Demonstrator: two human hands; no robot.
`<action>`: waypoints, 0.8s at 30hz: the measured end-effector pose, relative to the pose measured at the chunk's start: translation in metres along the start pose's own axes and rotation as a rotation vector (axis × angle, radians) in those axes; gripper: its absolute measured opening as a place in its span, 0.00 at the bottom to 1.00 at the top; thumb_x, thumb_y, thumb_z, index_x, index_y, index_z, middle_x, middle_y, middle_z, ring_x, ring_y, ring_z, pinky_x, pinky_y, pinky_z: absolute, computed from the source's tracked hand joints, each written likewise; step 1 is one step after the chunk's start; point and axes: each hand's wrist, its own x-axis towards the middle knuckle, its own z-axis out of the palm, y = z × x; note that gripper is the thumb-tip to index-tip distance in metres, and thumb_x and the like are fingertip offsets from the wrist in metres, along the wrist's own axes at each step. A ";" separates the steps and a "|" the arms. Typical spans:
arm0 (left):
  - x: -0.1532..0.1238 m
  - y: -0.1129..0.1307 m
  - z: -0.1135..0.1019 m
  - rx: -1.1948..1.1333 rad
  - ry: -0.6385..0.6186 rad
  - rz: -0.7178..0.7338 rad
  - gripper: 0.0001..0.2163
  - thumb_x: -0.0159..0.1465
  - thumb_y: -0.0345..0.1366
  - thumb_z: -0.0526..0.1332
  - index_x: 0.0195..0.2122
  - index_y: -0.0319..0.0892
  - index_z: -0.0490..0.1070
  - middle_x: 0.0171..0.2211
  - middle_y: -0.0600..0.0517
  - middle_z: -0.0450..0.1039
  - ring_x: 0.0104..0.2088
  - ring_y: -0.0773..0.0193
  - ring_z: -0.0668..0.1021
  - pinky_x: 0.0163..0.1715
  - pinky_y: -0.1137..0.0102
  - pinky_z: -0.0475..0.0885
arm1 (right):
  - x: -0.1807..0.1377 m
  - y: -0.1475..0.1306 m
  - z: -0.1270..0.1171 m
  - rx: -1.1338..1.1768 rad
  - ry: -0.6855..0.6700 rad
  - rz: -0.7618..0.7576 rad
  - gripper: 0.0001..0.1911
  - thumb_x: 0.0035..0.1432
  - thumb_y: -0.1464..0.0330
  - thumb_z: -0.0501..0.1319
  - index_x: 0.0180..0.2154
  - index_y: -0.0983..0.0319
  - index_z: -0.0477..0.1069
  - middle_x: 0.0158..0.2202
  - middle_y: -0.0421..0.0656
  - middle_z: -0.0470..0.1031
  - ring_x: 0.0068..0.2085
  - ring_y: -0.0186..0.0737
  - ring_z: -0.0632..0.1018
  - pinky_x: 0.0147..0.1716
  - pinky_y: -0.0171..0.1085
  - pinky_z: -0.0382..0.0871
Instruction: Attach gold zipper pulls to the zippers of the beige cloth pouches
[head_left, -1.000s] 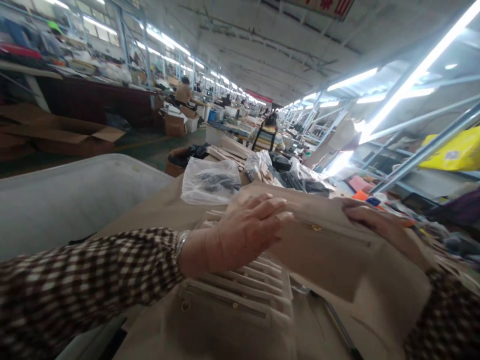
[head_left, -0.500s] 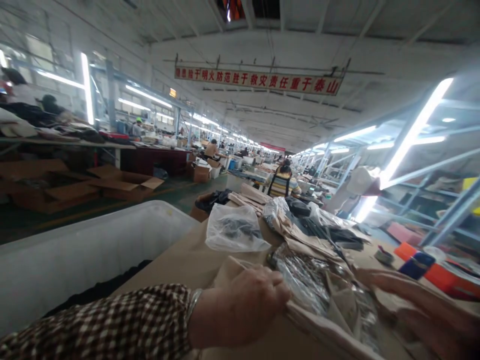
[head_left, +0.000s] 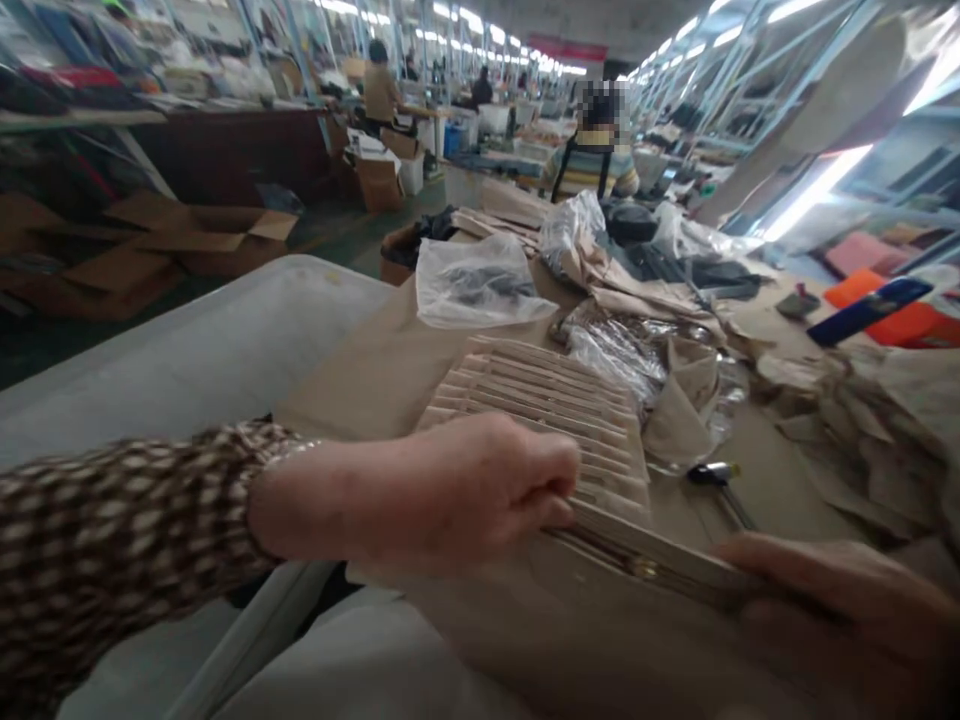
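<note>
Left hand (head_left: 457, 485) clenched on the zippered edge of a beige panel (head_left: 600, 620), right hand (head_left: 847, 590) grasping its other end, as I watch remotely. Just beyond the left hand, similar pieces (head_left: 536, 400) overlap in a row, seemingly done; I judge the held panel unfinished. Farther out lies a plastic bag (head_left: 480, 285).

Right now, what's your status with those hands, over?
Left fingers closed on beige zippered fabric panel; right fingers at its right end, grip blurred. Overlapping row of beige fabric pieces just beyond; nothing visibly blocking.
</note>
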 end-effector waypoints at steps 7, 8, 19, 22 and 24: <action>0.007 -0.060 0.076 0.309 -0.121 -0.162 0.09 0.69 0.37 0.55 0.35 0.39 0.71 0.29 0.49 0.75 0.27 0.60 0.76 0.25 0.69 0.66 | 0.030 0.024 0.103 -0.145 -0.073 0.073 0.15 0.68 0.65 0.50 0.28 0.58 0.67 0.27 0.41 0.75 0.29 0.41 0.76 0.29 0.38 0.66; 0.009 -0.063 0.077 0.321 -0.111 -0.157 0.09 0.69 0.37 0.55 0.35 0.39 0.71 0.29 0.49 0.76 0.28 0.59 0.77 0.26 0.69 0.67 | 0.033 0.025 0.104 -0.180 -0.053 0.045 0.16 0.69 0.65 0.50 0.29 0.58 0.67 0.29 0.41 0.75 0.31 0.41 0.76 0.31 0.39 0.66; 0.026 -0.079 0.097 0.521 -0.057 -0.079 0.09 0.67 0.36 0.57 0.33 0.38 0.73 0.33 0.45 0.75 0.35 0.50 0.77 0.36 0.57 0.72 | 0.061 0.044 0.105 -0.400 -0.030 -0.070 0.14 0.68 0.67 0.55 0.28 0.60 0.68 0.31 0.43 0.71 0.36 0.45 0.71 0.39 0.42 0.63; 0.030 -0.084 0.100 0.540 0.030 -0.030 0.09 0.66 0.37 0.60 0.44 0.39 0.72 0.45 0.43 0.74 0.47 0.46 0.74 0.45 0.53 0.70 | 0.065 0.053 0.111 -0.397 -0.039 -0.083 0.14 0.68 0.67 0.55 0.28 0.61 0.70 0.30 0.43 0.71 0.36 0.44 0.72 0.39 0.41 0.64; 0.034 -0.089 0.101 0.501 0.056 0.011 0.18 0.65 0.38 0.61 0.56 0.41 0.67 0.57 0.43 0.68 0.56 0.44 0.68 0.54 0.51 0.65 | 0.066 0.057 0.112 -0.388 -0.060 -0.068 0.14 0.68 0.67 0.55 0.29 0.61 0.70 0.30 0.44 0.72 0.36 0.44 0.73 0.39 0.42 0.65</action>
